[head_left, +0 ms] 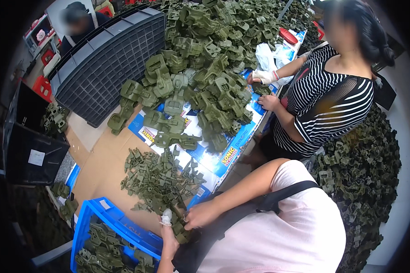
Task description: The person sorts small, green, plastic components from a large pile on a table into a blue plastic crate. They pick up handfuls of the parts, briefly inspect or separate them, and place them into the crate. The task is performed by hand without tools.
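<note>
on the crowded tabletop i see my left hand and right hand closed together on an olive plastic part, the small-parts heap just ahead.

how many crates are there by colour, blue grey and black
blue crate: 1
grey crate: 1
black crate: 1
total: 3
</note>
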Motion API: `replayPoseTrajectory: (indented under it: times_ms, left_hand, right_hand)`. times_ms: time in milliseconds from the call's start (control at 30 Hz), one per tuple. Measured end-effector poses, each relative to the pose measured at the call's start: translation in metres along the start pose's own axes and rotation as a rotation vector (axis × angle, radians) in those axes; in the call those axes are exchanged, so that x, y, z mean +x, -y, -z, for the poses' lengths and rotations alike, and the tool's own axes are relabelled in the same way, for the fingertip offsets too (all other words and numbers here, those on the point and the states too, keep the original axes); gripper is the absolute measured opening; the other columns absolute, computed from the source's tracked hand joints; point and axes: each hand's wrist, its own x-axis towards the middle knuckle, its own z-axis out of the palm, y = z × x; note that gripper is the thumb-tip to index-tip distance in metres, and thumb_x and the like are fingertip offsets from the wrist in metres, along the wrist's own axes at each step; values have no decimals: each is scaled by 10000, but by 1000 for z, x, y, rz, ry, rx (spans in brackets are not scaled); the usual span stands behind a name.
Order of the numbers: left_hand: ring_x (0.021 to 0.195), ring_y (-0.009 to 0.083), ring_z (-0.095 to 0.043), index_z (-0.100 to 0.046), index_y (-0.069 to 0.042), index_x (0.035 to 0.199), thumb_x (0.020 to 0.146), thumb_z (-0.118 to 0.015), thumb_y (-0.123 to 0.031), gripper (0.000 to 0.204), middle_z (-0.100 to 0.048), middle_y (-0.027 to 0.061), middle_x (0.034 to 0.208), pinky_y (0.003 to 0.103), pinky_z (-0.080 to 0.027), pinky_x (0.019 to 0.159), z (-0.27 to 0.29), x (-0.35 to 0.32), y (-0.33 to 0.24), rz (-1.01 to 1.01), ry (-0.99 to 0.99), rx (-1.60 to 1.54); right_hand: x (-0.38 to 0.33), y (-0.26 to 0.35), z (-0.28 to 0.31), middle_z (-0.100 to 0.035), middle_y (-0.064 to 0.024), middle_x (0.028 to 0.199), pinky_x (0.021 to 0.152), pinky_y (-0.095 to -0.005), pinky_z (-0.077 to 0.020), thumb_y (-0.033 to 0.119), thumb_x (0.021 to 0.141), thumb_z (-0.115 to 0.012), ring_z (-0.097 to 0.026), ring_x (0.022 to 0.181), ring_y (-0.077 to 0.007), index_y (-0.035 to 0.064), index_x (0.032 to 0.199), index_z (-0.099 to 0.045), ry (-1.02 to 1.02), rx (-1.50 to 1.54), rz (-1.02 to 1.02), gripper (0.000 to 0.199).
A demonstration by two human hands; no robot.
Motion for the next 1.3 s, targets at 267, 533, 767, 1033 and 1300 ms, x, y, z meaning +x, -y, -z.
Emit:
replayPoseTrajectory:
  times_ms: [267, 533, 767, 1033, 1300]
  left_hand:
    - [1060, 204, -528, -309, -138, 1333, 920, -468, -299, 471, -486, 70, 1213, 353, -467, 861, -20, -4, -15, -87, -19, 148]
    - [955, 178, -573, -412, -95, 1260, 881, -528, -356, 474, -544, 54, 1104, 333, -500, 804, 13, 24, 3, -25, -77, 278]
    - [770, 221, -625, -554, -46, 1086, 809, -568, -492, 526, -628, 86, 884, 398, -534, 707, 10, 24, -42, -139, 200, -205]
    - [1018, 242, -555, -248, -130, 1343, 817, -628, -277, 665, -497, 79, 1192, 386, -466, 885, 19, 26, -39, -414, 66, -201]
    - [1134, 224, -470, -170, -152, 1359, 730, -689, -31, 825, -383, 111, 1305, 329, -454, 889, -11, 30, -28, -726, 4, -1]
  right_hand:
    - [3, -2, 12, -552, -175, 763, 616, -452, -449, 113, 756, -522, -573, 748, -366, -5, 792, -483, -28, -51, 6, 130]
    - [1, -9, -8, -596, -194, 795, 693, -440, -485, 88, 736, -521, -600, 813, -357, 31, 906, -552, -150, 22, -69, 182]
    - [-44, -104, 61, -537, -188, 984, 853, -410, -415, 137, 651, -719, -524, 936, -346, 137, 1331, -352, -786, -432, -613, 773]
    - [-63, -135, 35, -484, -207, 1248, 901, -367, -431, 75, 718, -608, -556, 1063, -317, 148, 1391, -281, -990, 35, -653, 752]
    - [5, 2, -9, -516, -285, 1114, 853, -383, -441, 234, 780, -621, -562, 977, -369, 88, 1341, -371, -646, 425, -568, 632]
